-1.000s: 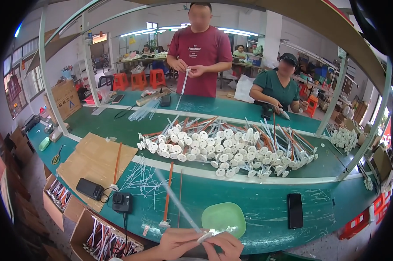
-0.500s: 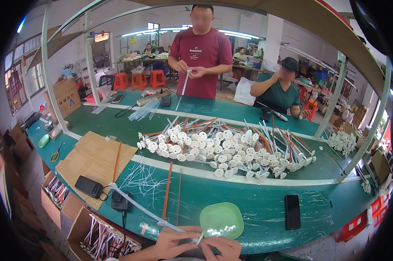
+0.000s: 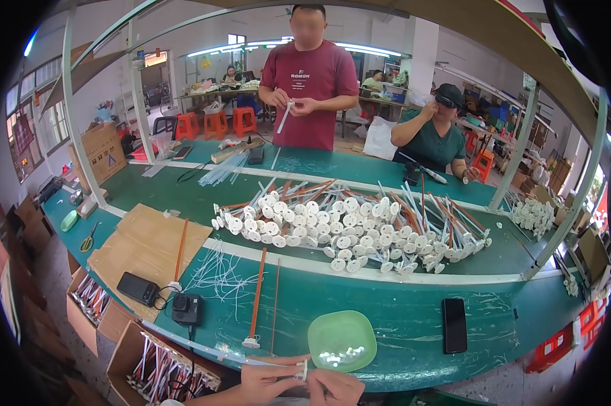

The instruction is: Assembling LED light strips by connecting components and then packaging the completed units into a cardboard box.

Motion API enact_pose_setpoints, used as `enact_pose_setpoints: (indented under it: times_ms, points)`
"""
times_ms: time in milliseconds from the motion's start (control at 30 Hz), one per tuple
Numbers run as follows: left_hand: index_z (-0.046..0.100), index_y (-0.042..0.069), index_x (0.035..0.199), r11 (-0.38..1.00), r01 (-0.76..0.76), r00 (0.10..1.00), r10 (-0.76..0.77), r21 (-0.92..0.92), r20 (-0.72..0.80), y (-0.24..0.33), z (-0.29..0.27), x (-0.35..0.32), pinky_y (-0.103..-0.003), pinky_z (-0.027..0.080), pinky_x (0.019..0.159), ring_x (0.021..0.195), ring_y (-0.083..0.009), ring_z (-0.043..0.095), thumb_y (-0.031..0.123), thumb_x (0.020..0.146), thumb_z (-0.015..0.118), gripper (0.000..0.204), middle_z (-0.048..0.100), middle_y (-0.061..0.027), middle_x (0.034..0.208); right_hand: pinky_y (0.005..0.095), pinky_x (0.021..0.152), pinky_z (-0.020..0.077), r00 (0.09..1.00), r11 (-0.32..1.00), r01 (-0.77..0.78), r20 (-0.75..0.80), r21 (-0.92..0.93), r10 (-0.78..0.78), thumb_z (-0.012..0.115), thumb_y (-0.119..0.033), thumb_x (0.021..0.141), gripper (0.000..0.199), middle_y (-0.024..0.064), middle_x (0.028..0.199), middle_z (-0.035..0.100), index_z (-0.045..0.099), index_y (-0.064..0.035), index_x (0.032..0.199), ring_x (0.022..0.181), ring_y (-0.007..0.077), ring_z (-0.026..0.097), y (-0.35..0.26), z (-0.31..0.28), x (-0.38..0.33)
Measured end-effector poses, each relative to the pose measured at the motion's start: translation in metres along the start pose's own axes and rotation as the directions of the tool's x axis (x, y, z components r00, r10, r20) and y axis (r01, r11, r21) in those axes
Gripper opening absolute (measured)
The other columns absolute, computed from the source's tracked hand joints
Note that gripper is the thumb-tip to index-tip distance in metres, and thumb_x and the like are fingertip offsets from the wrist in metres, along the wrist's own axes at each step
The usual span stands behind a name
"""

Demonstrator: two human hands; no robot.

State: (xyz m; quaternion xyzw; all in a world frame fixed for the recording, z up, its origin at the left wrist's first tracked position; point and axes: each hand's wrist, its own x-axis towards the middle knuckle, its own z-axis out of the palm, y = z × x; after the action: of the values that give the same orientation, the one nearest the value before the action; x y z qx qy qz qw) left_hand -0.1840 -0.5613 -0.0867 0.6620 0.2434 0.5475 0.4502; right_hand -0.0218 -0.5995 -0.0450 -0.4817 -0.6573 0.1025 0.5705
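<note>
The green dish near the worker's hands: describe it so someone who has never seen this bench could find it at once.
Start at the long green workbench and follow its near edge to the person's two hands, the left hand and right hand. Just beyond them sits the dish, holding a few small white parts. It is pale lime green, shallow and rounded-square, unlike the flat black phone to its right.

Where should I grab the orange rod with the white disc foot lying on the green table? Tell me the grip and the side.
Grip the orange rod mid-shaft, coming from above. It lies flat on the green table, its long axis running away from the person, with its white disc foot at the near end. The shaft is thin and bare; loose white wires lie to its left, so close fingers across it.
</note>
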Motion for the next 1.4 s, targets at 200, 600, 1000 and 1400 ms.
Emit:
enact_pose_setpoints:
  times_ms: [200, 600, 1000, 1400]
  points:
    - [0.069, -0.007, 0.109, 0.995, 0.093, 0.995, -0.095, -0.046, -0.04, 0.013, 0.009, 0.006, -0.04, 0.057, 0.089, 0.108, -0.036, 0.065, -0.011, 0.08, 0.071, 0.029, 0.064, -0.0304, 0.115, 0.028, 0.055, 0.0475, 0.948, 0.914, -0.316, 0.118, 0.255, 0.295, 0.06, -0.004, 0.088, 0.008, 0.0075, 0.064, 0.061, 0.065, -0.0027, 0.082, 0.056, 0.0173, 0.061, -0.004, -0.006, 0.0]
    - [0.07, -0.006, 0.107, 0.999, 0.031, 0.996, -0.034, 0.036, 0.088, 0.02, 0.006, 0.017, -0.039, 0.057, 0.089, 0.108, -0.0346, 0.066, -0.011, 0.077, 0.074, 0.03, 0.065, -0.0278, 0.116, 0.0345, 0.054, 0.0487, 1.0, 1.0, -0.005, -0.003, -0.005, 0.005, 0.064, -0.003, 0.082, 0.003, 0.0126, 0.068, 0.062, 0.065, -0.0053, 0.081, 0.058, 0.0302, 0.062, -0.004, -0.01, 0.008]
    - [0.07, -0.005, 0.109, 0.99, 0.107, 0.979, -0.12, 0.09, 0.162, 0.018, -0.008, 0.028, -0.04, 0.055, 0.093, 0.107, -0.0322, 0.067, -0.01, 0.078, 0.073, 0.031, 0.066, -0.0265, 0.114, 0.0275, 0.051, 0.05, 0.975, 0.971, -0.123, 0.206, 0.204, 0.08, 0.067, 0.003, 0.08, 0.006, 0.0068, 0.068, 0.067, 0.068, -0.0024, 0.083, 0.057, 0.0199, 0.066, 0.018, -0.011, 0.012]
    - [0.062, -0.004, 0.122, 0.861, 0.39, 0.92, -0.354, -0.327, 0.166, 0.029, -0.001, 0.027, -0.035, 0.052, 0.089, 0.102, -0.0216, 0.064, -0.012, 0.085, 0.064, 0.038, 0.065, -0.0181, 0.117, 0.0293, 0.062, 0.0552, 0.976, 0.978, 0.197, 0.082, 0.066, -0.202, 0.083, -0.005, 0.065, 0.031, 0.0096, 0.091, 0.07, 0.07, -0.0023, 0.093, 0.077, 0.0233, 0.068, 0.025, -0.009, 0.017]
